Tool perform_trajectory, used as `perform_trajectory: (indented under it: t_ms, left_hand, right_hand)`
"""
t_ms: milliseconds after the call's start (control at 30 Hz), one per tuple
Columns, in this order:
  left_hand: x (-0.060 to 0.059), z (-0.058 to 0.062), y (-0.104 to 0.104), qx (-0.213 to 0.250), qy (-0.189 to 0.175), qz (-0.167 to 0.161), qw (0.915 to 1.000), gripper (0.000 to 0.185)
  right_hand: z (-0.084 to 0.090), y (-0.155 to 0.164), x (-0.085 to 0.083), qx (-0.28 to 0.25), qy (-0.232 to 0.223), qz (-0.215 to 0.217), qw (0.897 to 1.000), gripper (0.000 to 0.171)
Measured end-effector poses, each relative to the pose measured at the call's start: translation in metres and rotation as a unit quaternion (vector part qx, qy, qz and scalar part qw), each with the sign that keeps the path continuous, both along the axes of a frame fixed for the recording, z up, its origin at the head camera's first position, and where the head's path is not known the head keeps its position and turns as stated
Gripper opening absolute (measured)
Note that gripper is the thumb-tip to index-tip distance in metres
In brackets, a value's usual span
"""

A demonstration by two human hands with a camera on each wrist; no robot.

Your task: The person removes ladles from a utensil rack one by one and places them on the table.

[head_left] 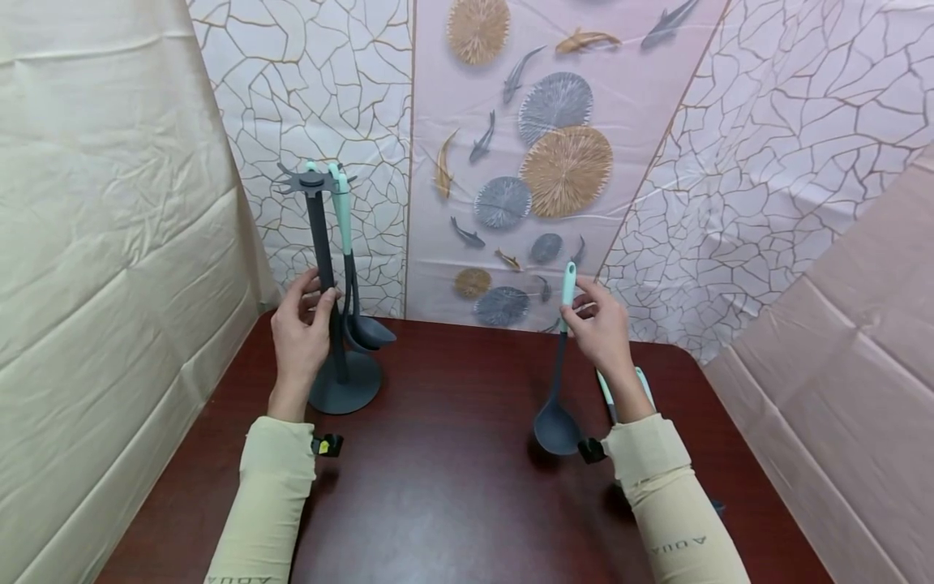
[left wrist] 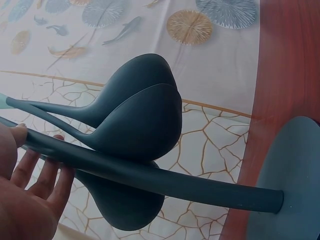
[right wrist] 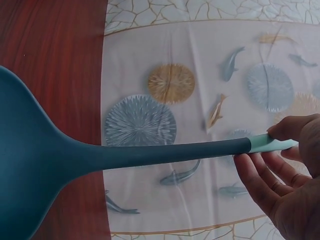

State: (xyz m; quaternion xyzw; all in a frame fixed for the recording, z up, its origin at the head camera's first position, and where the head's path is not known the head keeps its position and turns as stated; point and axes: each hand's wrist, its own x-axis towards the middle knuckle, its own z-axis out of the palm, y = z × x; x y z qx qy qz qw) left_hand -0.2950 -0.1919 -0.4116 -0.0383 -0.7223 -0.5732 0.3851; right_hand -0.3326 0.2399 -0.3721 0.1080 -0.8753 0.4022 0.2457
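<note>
On the left, a dark grey utensil stand rises from a round base. My left hand grips its post, thumb on one side and fingers behind. Utensils with mint handles hang from the hooked top; three dark rounded heads show in the left wrist view, including a spoon-like one beside the post. To the right, my right hand pinches the mint handle of a ladle. This ladle hangs upright, bowl down, just above the table. In the right wrist view, thumb and fingertips meet the handle.
More utensils with mint handles lie on the table at the right, mostly hidden beneath my right forearm. The dark red table ends at a patterned cloth backdrop. Beige cloth walls stand on both sides.
</note>
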Motion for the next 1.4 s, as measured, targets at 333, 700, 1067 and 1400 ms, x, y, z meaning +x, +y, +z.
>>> perform_trajectory:
  t_ms: [333, 700, 1067, 1400]
  left_hand:
    - [0.006, 0.006, 0.003, 0.003, -0.003, -0.005, 1.0000, 0.041]
    - [0.008, 0.007, 0.003, 0.003, 0.001, -0.001, 1.0000, 0.040]
    - [0.016, 0.015, 0.004, 0.007, 0.005, -0.014, 0.9999, 0.040]
    - [0.014, 0.014, 0.004, 0.011, 0.005, -0.018, 0.9998, 0.040]
  right_hand:
    - [-0.011, 0.008, -0.001, 0.013, -0.019, -0.009, 1.000, 0.053]
    - [-0.026, 0.015, -0.002, 0.036, -0.042, -0.014, 0.998, 0.050]
    - [-0.040, 0.023, -0.001, 0.043, -0.077, -0.024, 0.996, 0.055]
    - [-0.043, 0.030, 0.002, 0.059, -0.104, -0.018, 0.993, 0.052]
